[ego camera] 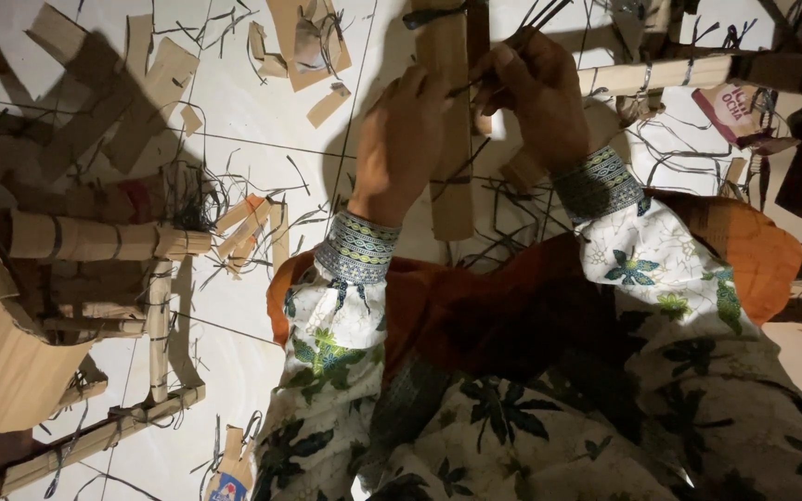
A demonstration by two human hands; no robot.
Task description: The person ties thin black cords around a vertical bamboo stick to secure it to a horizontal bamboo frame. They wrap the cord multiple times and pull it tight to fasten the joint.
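A rolled brown cardboard stick (447, 121) is gripped by the left hand (401, 139).
A thin dark strip (512, 46) is pinched by the right hand (536, 93); cardboard scraps (303, 42) are strewn over the white tiled floor (234, 102).

A home craft workspace on a white tiled floor (234, 121); cardboard offcuts (303, 37) and dark strips (234, 199) lie scattered across it; rolled-cardboard frames (104, 239), bound with ties, sit at the left, dimly lit.
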